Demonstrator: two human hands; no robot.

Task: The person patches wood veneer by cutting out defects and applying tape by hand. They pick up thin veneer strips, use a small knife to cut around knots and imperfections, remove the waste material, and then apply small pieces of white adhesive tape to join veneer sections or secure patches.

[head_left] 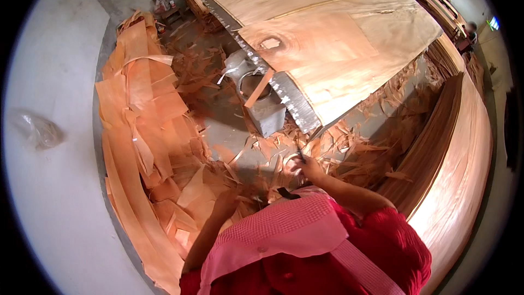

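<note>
My right hand (310, 169) is in front of the near corner of a work table, its fingers closed round a dark slim tool (300, 155), too small here to name for certain. Lower and to the left, my left hand (226, 202) hangs over loose veneer scraps (196, 194); its fingers are blurred and blend into the wood colour behind. Wide pale veneer sheets (338, 84) cover the table top, the upper one with a knot hole. Along the table's left side runs a dark, worn edge strip (297, 106).
A long heap of veneer offcuts (139, 87) lies along the left wall. A grey block (270, 120) with a round opening stands beside the table, a veneer strip (258, 88) leaning across it. Stacked veneer (464, 169) rises at right. Scraps litter the floor. Another person (469, 35) is far right.
</note>
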